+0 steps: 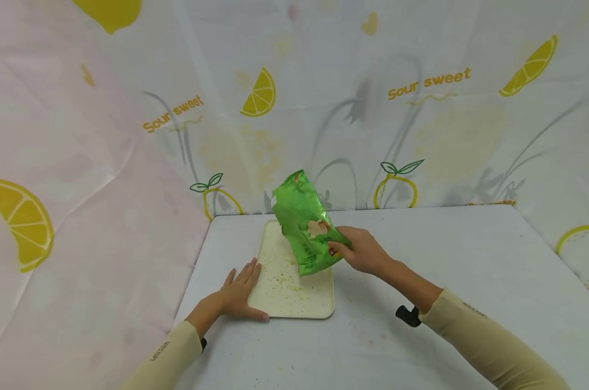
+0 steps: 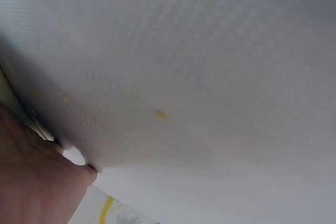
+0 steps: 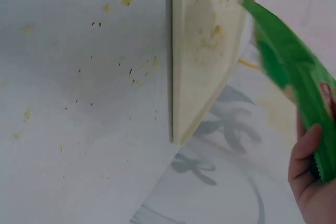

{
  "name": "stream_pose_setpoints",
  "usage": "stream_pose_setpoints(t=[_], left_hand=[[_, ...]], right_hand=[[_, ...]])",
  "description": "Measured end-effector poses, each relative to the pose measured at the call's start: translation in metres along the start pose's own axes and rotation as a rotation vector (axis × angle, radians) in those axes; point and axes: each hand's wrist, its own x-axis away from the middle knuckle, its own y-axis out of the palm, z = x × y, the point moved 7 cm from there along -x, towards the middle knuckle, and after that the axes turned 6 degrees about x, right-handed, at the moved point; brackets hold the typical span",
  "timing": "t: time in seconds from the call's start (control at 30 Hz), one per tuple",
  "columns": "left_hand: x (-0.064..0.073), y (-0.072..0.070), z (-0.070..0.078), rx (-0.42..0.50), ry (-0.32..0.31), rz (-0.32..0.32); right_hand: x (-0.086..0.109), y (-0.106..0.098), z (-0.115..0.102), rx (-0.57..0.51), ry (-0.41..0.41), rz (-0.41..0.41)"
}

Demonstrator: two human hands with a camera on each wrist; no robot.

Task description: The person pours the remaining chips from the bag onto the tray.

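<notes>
Far left, the left hand [image 1: 238, 295] rests at the 8 o'clock side of the tray [image 1: 319, 303], fingers straight and set wide, thumb pointing toward the near rim; it grasps nothing. Tray: pale, shallow, lying flat on the surface [image 1: 445, 260]; judged stiff, fairly light and apt to slide, so best taken by opposite rims, keeping it level. Crumbs [image 1: 294, 287] on it gather mostly toward 6 o'clock, with more on the surface at 3 and 6 o'clock; probably dry and brittle, easily scattered. Next, the green bag [image 1: 301, 222], raised over the tray's 12 to 1 o'clock portion, its upper end leaning toward 11 o'clock. Creased, glossy film: expected light, soft, somewhat slippery, quick to fold; contents cannot be told. Sensible hold is a flat corner or sealed edge, without squeezing the middle. Far right, the right hand [image 1: 365, 252], at the tray's 2 to 3 o'clock, pinches the bag by its 4 o'clock corner, thumb against fingers with film between. Count: hands, 2; tray, 1; bag, 1; crumbs, many, too small and scattered for a reliable number.
</notes>
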Motion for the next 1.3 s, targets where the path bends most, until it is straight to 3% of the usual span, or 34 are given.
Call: stream_pose_setpoints(t=[0.1,0.2,0.37,0.57,0.77,0.9,1.13,1.2,1.3], left_hand=[[0.0,0.002,-0.001,-0.005,-0.001,-0.007],[-0.001,0.004,-0.002,-0.002,0.003,-0.008],[-0.002,0.003,-0.002,-0.002,0.0,-0.001],[-0.001,0.003,-0.001,-0.004,0.004,0.0],[0.0,0.002,0.0,0.005,0.009,-0.003],[0.001,0.002,0.0,0.009,0.003,-0.003],[0.001,0.002,0.001,0.004,0.008,-0.006],[0.001,0.001,0.002,0.01,0.005,0.0],[0.001,0.0,0.001,0.01,0.002,0.002]], right_hand=[[0.002,0.009,-0.002,0.048,-0.029,-0.109],[0.003,0.012,-0.004,0.087,-0.051,-0.154],[0.001,0.006,-0.003,0.11,-0.041,-0.125],[0.002,-0.004,-0.003,0.04,-0.065,0.025],[0.006,0.004,-0.005,0.081,-0.087,-0.065],[0.006,0.003,-0.006,0.091,-0.082,-0.077],[0.004,-0.01,-0.006,0.015,-0.061,0.11],[0.004,-0.008,-0.007,0.003,-0.061,0.098],[0.005,0.002,-0.004,0.013,-0.048,0.002]])
